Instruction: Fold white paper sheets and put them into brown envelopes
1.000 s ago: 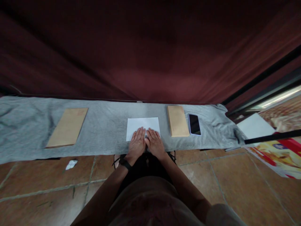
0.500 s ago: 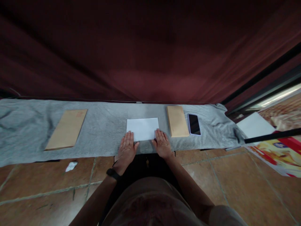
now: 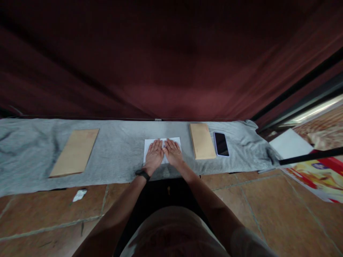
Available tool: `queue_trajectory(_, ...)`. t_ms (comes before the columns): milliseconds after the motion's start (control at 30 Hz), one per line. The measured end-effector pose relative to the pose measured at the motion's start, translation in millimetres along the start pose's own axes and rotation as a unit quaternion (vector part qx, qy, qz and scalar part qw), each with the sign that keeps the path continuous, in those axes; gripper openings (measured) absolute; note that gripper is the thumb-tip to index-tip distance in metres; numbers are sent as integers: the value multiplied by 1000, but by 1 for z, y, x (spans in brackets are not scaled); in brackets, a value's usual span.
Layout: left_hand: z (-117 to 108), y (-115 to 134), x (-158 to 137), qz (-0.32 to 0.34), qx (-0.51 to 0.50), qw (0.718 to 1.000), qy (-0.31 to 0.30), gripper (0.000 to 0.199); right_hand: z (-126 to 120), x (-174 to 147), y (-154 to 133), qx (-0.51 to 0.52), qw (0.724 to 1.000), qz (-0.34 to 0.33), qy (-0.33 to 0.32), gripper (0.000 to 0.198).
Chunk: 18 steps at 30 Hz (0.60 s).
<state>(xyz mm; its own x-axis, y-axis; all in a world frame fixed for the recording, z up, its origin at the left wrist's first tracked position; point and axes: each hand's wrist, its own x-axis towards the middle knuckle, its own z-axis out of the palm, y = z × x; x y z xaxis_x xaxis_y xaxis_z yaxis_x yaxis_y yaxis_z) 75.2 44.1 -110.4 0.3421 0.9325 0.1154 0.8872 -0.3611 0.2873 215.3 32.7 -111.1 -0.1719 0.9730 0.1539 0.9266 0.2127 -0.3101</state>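
Note:
A white sheet of paper (image 3: 147,145) lies flat on the grey cloth in front of me, mostly covered by my hands. My left hand (image 3: 154,153) rests palm down on its left half, fingers stretched forward. On the right half lies my right hand (image 3: 173,151), also flat with its fingers extended. The thumbs meet or nearly meet at the middle of the sheet. Neither hand grips anything. To the right of the paper sits a stack of brown envelopes (image 3: 203,141), and far to the left a single brown envelope (image 3: 76,151).
A phone (image 3: 221,144) lies right of the stack on the grey cloth (image 3: 120,142). Behind the cloth hangs a dark red curtain (image 3: 171,71). A crumpled white scrap (image 3: 79,195) is on the tiled floor. At the right are a black bar (image 3: 311,156) and a colourful printed box (image 3: 318,176).
Both hands have slid inward and forward from the near corners of the paper onto its middle, coming together. The paper stays in place; the view has tilted slightly.

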Motion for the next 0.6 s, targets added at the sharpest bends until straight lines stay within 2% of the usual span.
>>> queue_trajectory(233, 4, -16, -9, -38, 23, 999, 31, 64, 3, 1, 20, -28, 999, 24, 27, 53)
queue_trajectory(600, -3, -38, -31, -90, 13, 994, 68, 67, -1, -9, 35, -24, 994, 68, 85, 58)
